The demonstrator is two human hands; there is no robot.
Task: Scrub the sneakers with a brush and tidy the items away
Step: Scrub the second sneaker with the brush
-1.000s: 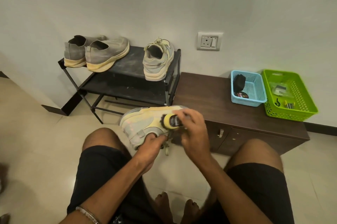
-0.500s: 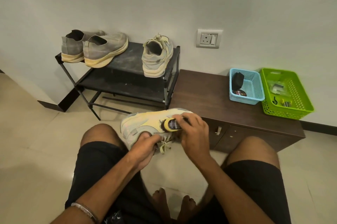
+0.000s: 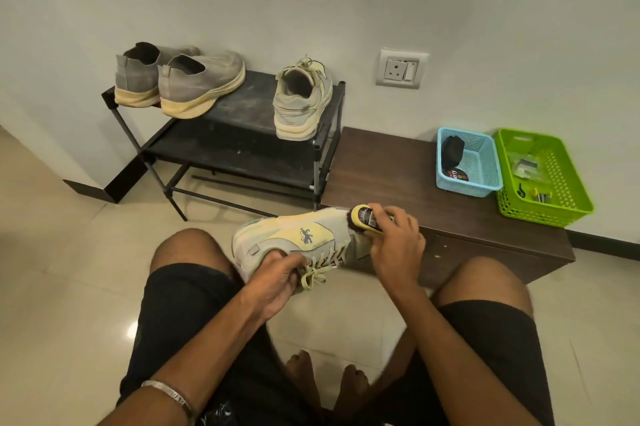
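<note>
We're gripping the light, soft sneaker [image 3: 304,242] at its collar with left hand [image 3: 277,278], right hand [image 3: 394,242] holding brush [image 3: 363,223] scrubbing at 2 o'clock.

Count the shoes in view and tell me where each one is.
4. Two grey slip-ons stand side by side on the rack's top shelf at its left end, one pale sneaker at its right end, and its mate is in the left hand.
</note>
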